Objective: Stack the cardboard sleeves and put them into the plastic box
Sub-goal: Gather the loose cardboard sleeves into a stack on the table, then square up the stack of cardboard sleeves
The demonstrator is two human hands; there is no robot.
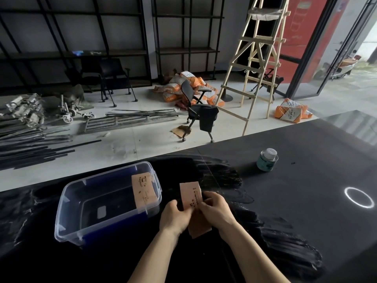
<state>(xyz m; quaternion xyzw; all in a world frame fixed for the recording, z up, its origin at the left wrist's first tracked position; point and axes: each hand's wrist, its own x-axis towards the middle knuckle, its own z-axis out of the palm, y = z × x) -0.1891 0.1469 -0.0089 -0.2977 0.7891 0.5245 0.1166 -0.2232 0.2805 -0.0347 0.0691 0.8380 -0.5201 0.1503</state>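
Between the two hands, just right of the plastic box (69, 203), a held cardboard sleeve (190, 196) stood flat-faced toward the camera. Count of sleeves visible: three. One held upright; one lower sleeve (199, 226) beneath the hands, partly hidden; one boxed sleeve (144, 193) leaning inside the box against its right wall.

Appearance: all three flattened, pale pinkish-tan card. The held sleeve carried a column of dark print down its right half; characters too small to read. The boxed sleeve showed a dark logo near its top and fine print below.

Orientation: the held sleeve's long axis ran away from the person, top edge tipped slightly left. The boxed sleeve's long axis ran nearly the same way, upper end above the box rim. The lower sleeve's axis lay roughly parallel, near end toward the person.

Grip: left hand (175, 216) clenched on the held sleeve's lower left edge; right hand (216, 209) pinching its lower right edge, fingertips curled over the card. Whether either hand also gripped the lower sleeve could not be told.

Box: one, clear plastic, open, blue tint at its walls, sitting on the black glossy surface (306, 211). One small green-labelled tin (267, 160) with a pale cap stood well apart, far right. One white ring of reflected light (359, 198) showed on the surface.
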